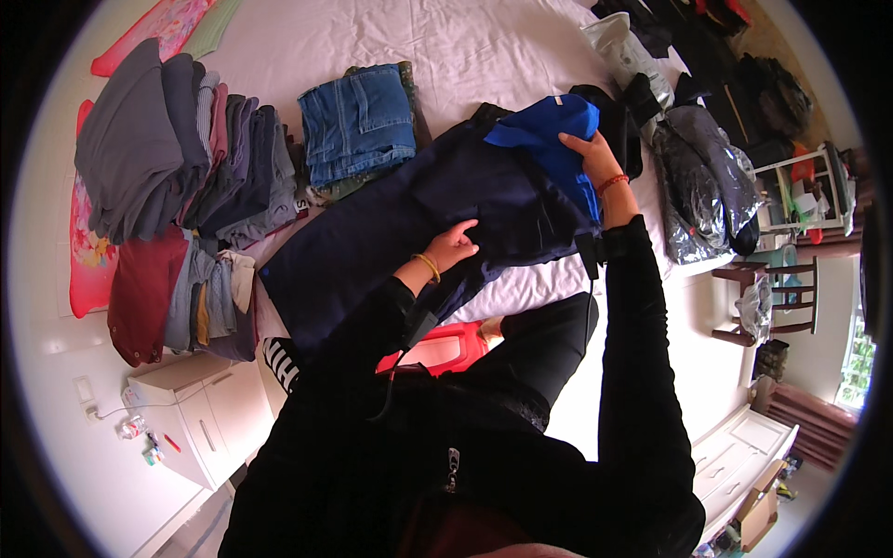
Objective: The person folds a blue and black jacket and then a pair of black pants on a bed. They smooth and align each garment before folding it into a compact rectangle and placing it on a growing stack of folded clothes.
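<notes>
A dark navy garment (411,202) lies spread across the bed in front of me, its lower left end reaching the bed's near edge. My left hand (450,247), with a yellow bracelet at the wrist, rests on the navy cloth with fingers apart and holds nothing. Bright blue cloth (551,132) lies over the garment's upper right end, bearing a small pale tag. My right hand (593,157), with a red bead bracelet, has the blue cloth between thumb and fingers; some of its fingers are hidden. Beyond the navy garment sits a stack with folded blue jeans (363,125) on top.
Folded clothes (129,146) stand in a row at the left, with a dark red garment (146,293) nearer. Clothes in clear plastic (701,185) lie at the right. A red stool (446,349) is below the bed's edge, a white cabinet (202,411) at lower left.
</notes>
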A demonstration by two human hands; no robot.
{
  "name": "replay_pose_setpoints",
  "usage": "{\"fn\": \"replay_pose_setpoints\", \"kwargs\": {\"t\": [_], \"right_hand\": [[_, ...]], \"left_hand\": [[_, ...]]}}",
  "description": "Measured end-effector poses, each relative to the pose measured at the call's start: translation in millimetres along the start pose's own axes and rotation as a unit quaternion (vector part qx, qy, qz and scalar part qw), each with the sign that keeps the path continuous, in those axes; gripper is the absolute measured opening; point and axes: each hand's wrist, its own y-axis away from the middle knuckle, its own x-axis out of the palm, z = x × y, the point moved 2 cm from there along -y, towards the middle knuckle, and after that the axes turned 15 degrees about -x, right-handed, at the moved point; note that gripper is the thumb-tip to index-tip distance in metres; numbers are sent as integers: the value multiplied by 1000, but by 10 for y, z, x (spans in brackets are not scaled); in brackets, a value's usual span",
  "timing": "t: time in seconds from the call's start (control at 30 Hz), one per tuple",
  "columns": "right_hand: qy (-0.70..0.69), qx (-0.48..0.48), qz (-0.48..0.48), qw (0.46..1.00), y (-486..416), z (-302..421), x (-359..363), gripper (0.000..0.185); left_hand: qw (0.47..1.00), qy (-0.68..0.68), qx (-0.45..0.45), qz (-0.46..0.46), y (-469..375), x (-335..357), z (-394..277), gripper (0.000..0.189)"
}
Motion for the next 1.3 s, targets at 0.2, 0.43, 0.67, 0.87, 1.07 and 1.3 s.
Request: {"fn": "replay_pose_setpoints", "kwargs": {"t": [0.2, 0.43, 0.67, 0.87, 1.07, 1.3], "right_hand": [[94, -115, -14, 989, 356, 107, 188, 61], [56, -244, -31, 968, 777, 262, 521, 63], [-11, -264, -55, 963, 787, 427, 439, 56], [-76, -271, -175, 943, 592, 257, 354, 54], [-107, -263, -127, 950, 639, 246, 461, 63], [-53, -265, -133, 954, 589, 288, 406, 52]], "left_hand": [[881, 7, 299, -366, 201, -428, -1050, 8], [794, -287, 430, -320, 141, -465, -2101, 13], [813, -417, 284, -291, 56, -332, -1974, 29], [808, -381, 306, -330, -43, -415, -1849, 28], [833, -318, 329, -310, 12, -335, -1824, 21], [799, -181, 349, -455, 321, -716, -1604, 18]]}}
